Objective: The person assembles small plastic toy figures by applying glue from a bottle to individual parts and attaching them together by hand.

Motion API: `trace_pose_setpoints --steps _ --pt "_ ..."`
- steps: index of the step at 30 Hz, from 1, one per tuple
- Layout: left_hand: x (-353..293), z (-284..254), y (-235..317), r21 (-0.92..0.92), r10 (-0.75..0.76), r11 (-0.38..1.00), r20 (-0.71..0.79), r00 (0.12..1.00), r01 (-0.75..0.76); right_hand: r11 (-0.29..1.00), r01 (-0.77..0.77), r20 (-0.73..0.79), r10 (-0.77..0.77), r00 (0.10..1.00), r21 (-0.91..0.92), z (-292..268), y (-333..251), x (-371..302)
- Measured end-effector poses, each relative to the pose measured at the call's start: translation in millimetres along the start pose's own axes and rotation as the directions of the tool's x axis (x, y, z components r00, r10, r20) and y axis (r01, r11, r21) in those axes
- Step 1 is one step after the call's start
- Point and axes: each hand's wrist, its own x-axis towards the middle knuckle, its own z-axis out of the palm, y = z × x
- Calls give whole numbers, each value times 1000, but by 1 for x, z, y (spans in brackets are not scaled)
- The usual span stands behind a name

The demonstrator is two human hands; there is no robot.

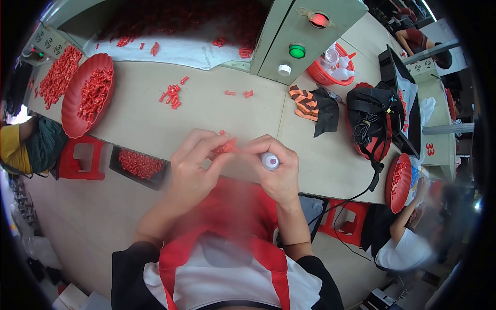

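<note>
Over the near edge of the table, my left hand pinches a small red plastic piece between thumb and fingertips. Its exact shape is partly covered by the fingers. Close on its right, my right hand is closed around a small white bottle whose round end faces up. The fingertips of that hand reach toward the red piece, and blur hides whether they touch it. A loose cluster of similar red pieces lies farther up the table, with two single pieces to its right.
A red scalloped bowl of red pieces stands left, beside a heap. Behind is a green-grey machine housing with lit buttons. At right are a red basket, striped glove and black bag. Co-workers sit on both sides.
</note>
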Motion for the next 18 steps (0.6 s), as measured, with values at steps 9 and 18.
trace_pose_setpoints --steps 9,18 --pt "0 1 0 -36 -31 999 10 999 31 997 -30 30 28 999 66 -2 2 1" --pt "-3 1 -3 -98 -47 994 -8 999 46 997 -27 39 24 999 76 -1 -1 1"
